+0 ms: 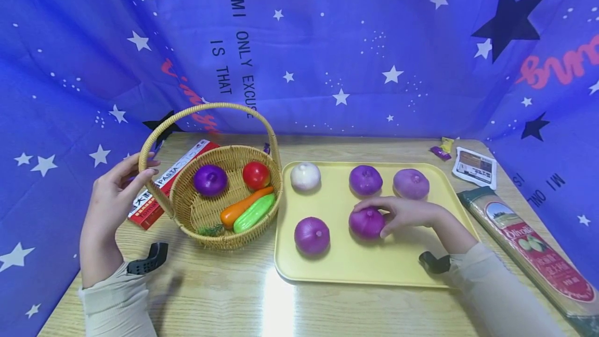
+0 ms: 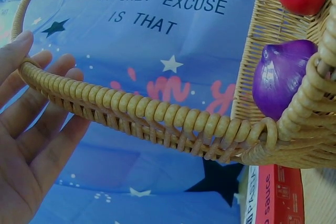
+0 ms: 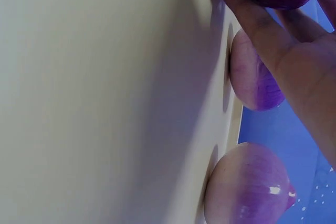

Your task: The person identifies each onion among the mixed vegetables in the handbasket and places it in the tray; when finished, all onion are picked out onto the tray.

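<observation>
The person's left hand [image 1: 114, 191] stands upright at the near-left side of the wicker basket [image 1: 206, 222], fingers straight and only lightly bent, with the fingertips [image 2: 31, 61] resting against the lower stretch of the arched handle [image 2: 136, 114]; nothing is gripped, and the contact looks like a steadying touch that keeps the basket from sliding. Just behind that hand a red pasta box [image 1: 164, 183] lies flat, partly under the basket's edge. To the right of the hand, inside the basket, sit a dark purple onion [image 1: 210, 180], a red tomato [image 1: 256, 175], an orange carrot [image 1: 243, 205] and a green cucumber [image 1: 254, 212], the last two lying side by side against the right wall. Further right is the yellow tray [image 1: 374, 267], touching or just beside the basket. The right hand [image 1: 404, 213] reaches in from the tray's right side and curls over a purple onion [image 1: 366, 222] on the tray's near row, thumb and fingers wrapped around its top and sides while it sits on the tray. Left of this hand lies another purple onion [image 1: 311, 235]; beyond the hand are a white onion [image 1: 305, 176] and two more purple ones [image 1: 365, 180] [image 1: 411, 183]. To the hand's right a long pasta packet [image 1: 533, 246] lies on the table.
</observation>
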{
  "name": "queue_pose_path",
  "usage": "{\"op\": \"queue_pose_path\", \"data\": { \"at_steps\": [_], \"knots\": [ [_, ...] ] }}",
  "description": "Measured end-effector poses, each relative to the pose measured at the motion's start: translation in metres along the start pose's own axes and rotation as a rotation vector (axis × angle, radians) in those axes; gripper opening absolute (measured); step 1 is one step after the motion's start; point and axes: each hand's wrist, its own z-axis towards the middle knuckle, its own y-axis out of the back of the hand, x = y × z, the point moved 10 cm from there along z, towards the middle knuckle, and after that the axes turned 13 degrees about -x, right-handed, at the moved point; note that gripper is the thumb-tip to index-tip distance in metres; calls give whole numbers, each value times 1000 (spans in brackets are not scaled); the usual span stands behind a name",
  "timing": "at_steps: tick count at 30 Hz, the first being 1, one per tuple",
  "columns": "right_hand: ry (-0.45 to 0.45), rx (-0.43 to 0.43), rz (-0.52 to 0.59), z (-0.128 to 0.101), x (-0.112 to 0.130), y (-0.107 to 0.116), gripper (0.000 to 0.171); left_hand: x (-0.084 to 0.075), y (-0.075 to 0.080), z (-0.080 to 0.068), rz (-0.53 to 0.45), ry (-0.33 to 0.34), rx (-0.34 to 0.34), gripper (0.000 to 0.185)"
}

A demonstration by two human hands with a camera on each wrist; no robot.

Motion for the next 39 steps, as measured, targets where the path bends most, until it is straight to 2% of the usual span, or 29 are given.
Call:
{"op": "queue_pose_path", "data": {
  "at_steps": [9,15,32,39],
  "knots": [
    [-39,-12,-9,-2,-7,4,70,-2,1,1,10,-6,-7,35],
    [-82,16,42,-6,-8,3,72,-3,1,1,5,-18,-13,34],
    [-37,50,53,-11,-1,2,72,-3,0,1,-1,-17,-1,34],
    [-108,29,136,-13,-7,6,78,-2,0,1,-7,-18,-4,34]
  ]
}}
